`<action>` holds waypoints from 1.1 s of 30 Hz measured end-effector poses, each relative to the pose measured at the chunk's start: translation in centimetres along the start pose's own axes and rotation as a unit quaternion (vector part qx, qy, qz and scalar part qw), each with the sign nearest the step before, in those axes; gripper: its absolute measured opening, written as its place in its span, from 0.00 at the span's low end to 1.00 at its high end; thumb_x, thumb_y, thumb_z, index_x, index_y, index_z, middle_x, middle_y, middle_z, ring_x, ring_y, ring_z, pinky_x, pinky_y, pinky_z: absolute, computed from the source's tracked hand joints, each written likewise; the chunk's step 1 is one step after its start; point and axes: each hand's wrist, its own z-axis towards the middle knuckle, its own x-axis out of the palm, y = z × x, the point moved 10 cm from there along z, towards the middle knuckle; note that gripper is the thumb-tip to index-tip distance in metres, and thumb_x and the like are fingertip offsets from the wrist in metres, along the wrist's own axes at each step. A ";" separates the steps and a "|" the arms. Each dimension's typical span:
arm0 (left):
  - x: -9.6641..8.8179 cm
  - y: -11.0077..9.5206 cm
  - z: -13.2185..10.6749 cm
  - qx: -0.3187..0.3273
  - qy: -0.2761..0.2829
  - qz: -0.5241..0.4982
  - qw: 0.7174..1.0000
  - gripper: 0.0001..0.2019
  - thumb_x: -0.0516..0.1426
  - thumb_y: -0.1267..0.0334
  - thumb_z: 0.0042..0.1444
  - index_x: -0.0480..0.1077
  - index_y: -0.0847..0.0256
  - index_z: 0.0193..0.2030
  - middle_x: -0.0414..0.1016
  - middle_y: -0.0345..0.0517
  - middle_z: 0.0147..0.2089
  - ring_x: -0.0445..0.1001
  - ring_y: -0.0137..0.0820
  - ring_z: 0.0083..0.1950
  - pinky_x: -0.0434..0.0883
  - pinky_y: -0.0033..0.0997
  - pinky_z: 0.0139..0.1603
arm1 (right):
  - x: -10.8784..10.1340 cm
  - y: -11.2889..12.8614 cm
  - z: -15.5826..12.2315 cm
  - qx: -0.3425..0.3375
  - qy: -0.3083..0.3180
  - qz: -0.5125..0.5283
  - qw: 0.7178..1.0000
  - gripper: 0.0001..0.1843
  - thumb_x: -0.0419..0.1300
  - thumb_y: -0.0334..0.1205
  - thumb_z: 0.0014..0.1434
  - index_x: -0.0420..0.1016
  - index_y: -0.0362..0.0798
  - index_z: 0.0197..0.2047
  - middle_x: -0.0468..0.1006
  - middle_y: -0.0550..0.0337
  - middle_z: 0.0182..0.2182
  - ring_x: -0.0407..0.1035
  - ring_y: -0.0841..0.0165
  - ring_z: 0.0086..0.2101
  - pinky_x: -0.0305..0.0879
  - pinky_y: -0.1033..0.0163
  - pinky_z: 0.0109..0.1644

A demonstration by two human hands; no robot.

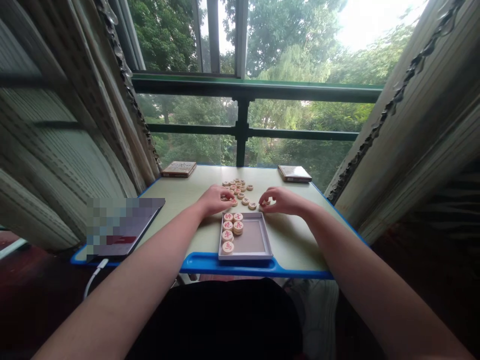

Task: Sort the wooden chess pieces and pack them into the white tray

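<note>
Round wooden xiangqi pieces (240,195) lie in a loose cluster on the table, past an open box tray (268,245). Inside the tray, red-marked pieces (228,247) sit along its left side in two columns, some of them stacked. My left hand (216,201) reaches to the cluster's left edge, its thumb and fingers closed around a red-marked xiangqi piece (234,202). On the right, my right hand (281,201) rests low by the tray's far right corner. Its curled fingers and thumb close on another xiangqi piece (266,202), partly hidden by them.
A laptop (129,232) with a white cable (95,275) stands at the table's left. Flat boxes lie at the back left (179,169) and back right (294,173). The table (300,240) has a blue rim, with a window railing (300,92) behind and curtains at both sides.
</note>
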 end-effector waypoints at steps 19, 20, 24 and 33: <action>0.6 0.1 0.2 0.010 0.018 0.009 1.000 0.14 0.58 0.54 0.45 0.77 0.58 0.36 0.77 0.45 0.38 0.68 0.38 0.46 0.66 0.35 0.48 | 2.2 8.9 -3.7 -0.164 0.102 -0.028 0.981 0.11 0.65 0.38 0.45 0.77 0.48 0.35 0.75 0.59 0.31 0.64 0.65 0.37 0.59 0.63 0.43; 0.5 0.1 0.3 0.009 0.017 0.007 1.000 0.14 0.59 0.55 0.45 0.77 0.59 0.36 0.77 0.45 0.38 0.68 0.38 0.45 0.66 0.35 0.48 | 1.9 8.5 -3.6 -0.153 0.089 -0.035 0.984 0.14 0.66 0.41 0.44 0.77 0.49 0.36 0.74 0.58 0.33 0.63 0.64 0.38 0.59 0.62 0.42; 0.4 0.1 0.2 0.009 0.013 0.003 1.000 0.13 0.59 0.55 0.45 0.77 0.59 0.35 0.77 0.45 0.37 0.70 0.36 0.43 0.67 0.33 0.47 | 1.6 7.2 -3.2 -0.115 0.085 -0.053 0.988 0.16 0.68 0.46 0.42 0.78 0.50 0.36 0.71 0.56 0.35 0.62 0.62 0.40 0.60 0.62 0.42; 0.2 0.0 0.2 0.011 0.003 -0.012 1.000 0.12 0.58 0.56 0.45 0.77 0.60 0.33 0.77 0.44 0.34 0.72 0.34 0.39 0.68 0.31 0.44 | 2.9 8.3 -3.5 -0.162 0.116 -0.053 0.979 0.10 0.65 0.45 0.46 0.79 0.49 0.32 0.72 0.58 0.29 0.62 0.65 0.36 0.58 0.62 0.43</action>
